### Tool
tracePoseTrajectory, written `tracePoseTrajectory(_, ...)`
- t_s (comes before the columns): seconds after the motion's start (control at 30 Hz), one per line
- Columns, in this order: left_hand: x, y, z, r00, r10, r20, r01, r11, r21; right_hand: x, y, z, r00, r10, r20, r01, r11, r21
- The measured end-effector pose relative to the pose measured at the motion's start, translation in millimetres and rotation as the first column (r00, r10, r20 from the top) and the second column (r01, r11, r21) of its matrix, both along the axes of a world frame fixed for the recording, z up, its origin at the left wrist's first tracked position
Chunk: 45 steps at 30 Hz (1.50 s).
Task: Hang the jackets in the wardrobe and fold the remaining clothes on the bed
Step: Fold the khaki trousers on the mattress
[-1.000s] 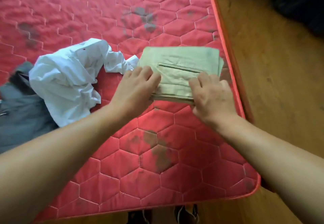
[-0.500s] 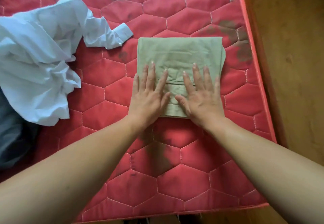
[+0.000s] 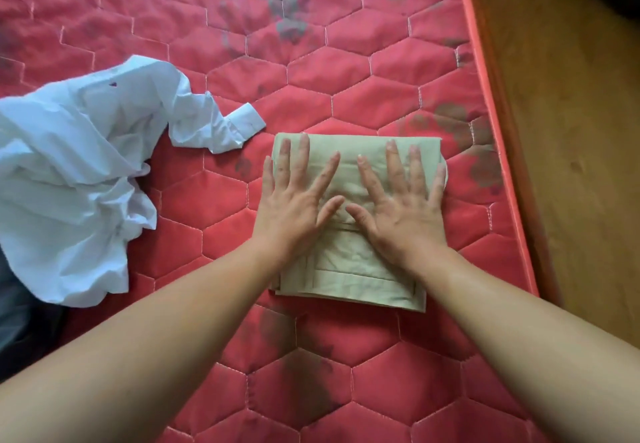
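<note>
Change: left hand (image 3: 294, 207), right hand (image 3: 401, 207) slid farther, grip apart, flat on folded khaki garment (image 3: 349, 279).
Meaning: my fold looks done; crumpled white shirt (image 3: 79, 172) next.

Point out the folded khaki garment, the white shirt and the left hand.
folded khaki garment (image 3: 349, 285), head view, near hem.
white shirt (image 3: 69, 172), head view, crumpled body.
left hand (image 3: 294, 205), head view, back of hand.

mattress (image 3: 346, 61): red, hexagon quilting, dark stains | folded garment (image 3: 353, 276): khaki | shirt (image 3: 76, 172): white
</note>
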State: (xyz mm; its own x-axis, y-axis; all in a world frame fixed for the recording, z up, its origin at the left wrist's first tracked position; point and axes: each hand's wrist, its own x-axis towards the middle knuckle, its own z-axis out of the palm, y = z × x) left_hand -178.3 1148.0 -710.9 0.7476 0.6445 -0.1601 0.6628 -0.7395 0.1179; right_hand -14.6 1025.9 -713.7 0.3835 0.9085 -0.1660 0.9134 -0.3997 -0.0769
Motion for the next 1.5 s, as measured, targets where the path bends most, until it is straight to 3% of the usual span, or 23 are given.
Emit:
tracePoseTrajectory(0.17, 8, 8, -33, 1.000, 0.009, 0.013, -0.009, 1.000, 0.016, 9, 8, -33, 0.999, -0.045, -0.015, 0.045, 0.999, 0.017)
tracePoseTrajectory(0.3, 11, 10, -13, 0.999, 0.038, -0.004, -0.038, 0.991, -0.125, 8, 8, -17, 0.995, -0.061, -0.079, 0.058, 0.998, -0.037)
tracePoseTrajectory(0.37, -1, 3, -1, 0.974, 0.176, 0.145, -0.133, 0.955, -0.266, 2, -5, -8, 0.952, -0.242, -0.190, 0.248, 0.969, 0.006)
tracePoseTrajectory(0.47, -31, -18, 10, 0.803, 0.486, 0.344, -0.312, 0.836, -0.452, -19, -43, 3, 0.703, -0.535, -0.469, 0.642, 0.761, 0.094)
tracePoseTrajectory(0.53, -42, -27, 14, 0.671, 0.680, 0.296, -0.409, 0.672, -0.617, -33, -62, 10, 0.578, -0.556, -0.597, 0.735, 0.672, 0.087)
tracePoseTrajectory(0.6, -45, -26, 19, 0.531, 0.835, 0.142, -0.445, 0.418, -0.792, -36, -66, 17, 0.412, -0.584, -0.699, 0.805, 0.593, -0.022)
tracePoseTrajectory(0.63, -46, -25, 20, 0.481, 0.875, 0.056, -0.413, 0.283, -0.866, -30, -64, 21, 0.257, -0.593, -0.763, 0.846, 0.519, -0.119)
tracePoseTrajectory(0.67, -47, -24, 23, 0.456, 0.890, -0.019, -0.371, 0.171, -0.913, -23, -59, 27, 0.043, -0.555, -0.831, 0.866, 0.434, -0.246)
tracePoseTrajectory(0.7, -48, -23, 27, 0.450, 0.891, -0.067, -0.320, 0.091, -0.943, -14, -55, 31, -0.185, -0.473, -0.861, 0.839, 0.381, -0.390)
tracePoseTrajectory(0.73, -48, -21, 31, 0.453, 0.886, -0.101, -0.277, 0.032, -0.960, -5, -52, 38, -0.353, -0.413, -0.839, 0.776, 0.371, -0.509)
tracePoseTrajectory(0.77, -52, -22, 38, 0.460, 0.879, -0.126, -0.243, -0.012, -0.970, -2, -52, 49, -0.434, -0.406, -0.804, 0.709, 0.398, -0.583)
tracePoseTrajectory(0.8, -55, -23, 46, 0.472, 0.870, -0.144, -0.215, -0.044, -0.976, -1, -53, 60, -0.455, -0.422, -0.784, 0.652, 0.442, -0.616)
tracePoseTrajectory(0.9, -78, -35, 83, 0.500, 0.847, -0.180, -0.161, -0.113, -0.980, -17, -61, 97, -0.388, -0.403, -0.829, 0.609, 0.563, -0.559)
tracePoseTrajectory(1.17, -182, -64, 261, 0.422, 0.906, -0.035, -0.051, -0.015, -0.999, -111, -75, 276, -0.180, -0.231, -0.956, 0.663, 0.690, -0.291)
tracePoseTrajectory(1.37, -267, -100, 413, 0.319, 0.935, 0.157, -0.101, 0.198, -0.975, -172, -86, 422, 0.003, -0.103, -0.995, 0.485, 0.870, -0.088)
tracePoseTrajectory(1.43, -296, -116, 461, 0.329, 0.919, 0.218, -0.123, 0.271, -0.955, -188, -86, 465, 0.116, -0.020, -0.993, 0.377, 0.926, 0.025)
tracePoseTrajectory(1.5, -322, -140, 506, 0.366, 0.883, 0.294, -0.163, 0.372, -0.914, -206, -86, 503, 0.149, 0.047, -0.988, 0.232, 0.969, 0.081)
